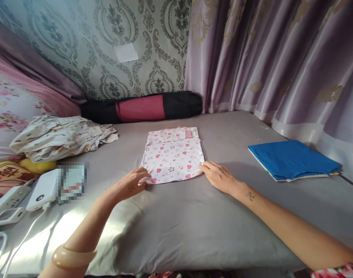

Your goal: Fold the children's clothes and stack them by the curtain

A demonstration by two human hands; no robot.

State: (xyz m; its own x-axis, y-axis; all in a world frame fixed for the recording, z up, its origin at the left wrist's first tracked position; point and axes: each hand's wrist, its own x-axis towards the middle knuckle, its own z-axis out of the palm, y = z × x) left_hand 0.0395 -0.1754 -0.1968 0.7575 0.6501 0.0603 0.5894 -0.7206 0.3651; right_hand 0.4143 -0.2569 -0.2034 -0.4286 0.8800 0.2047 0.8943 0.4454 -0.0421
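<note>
A small white garment with pink hearts (173, 155) lies folded flat in the middle of a grey bed sheet (193, 224). My left hand (132, 183) pinches the garment's near left corner, fingers closed on the cloth. My right hand (218, 177) rests at the near right corner with its fingertips on the edge of the fabric; the fingers lie close together and nearly flat. A pale bangle (73, 256) sits on my left wrist.
A crumpled cream patterned cloth (60, 136) lies at the left. A black and red roll bag (141, 107) rests against the wall. Folded blue cloth (292, 159) is at the right, by the curtains (280, 58). A white power bank (43, 190) and cables sit at the near left.
</note>
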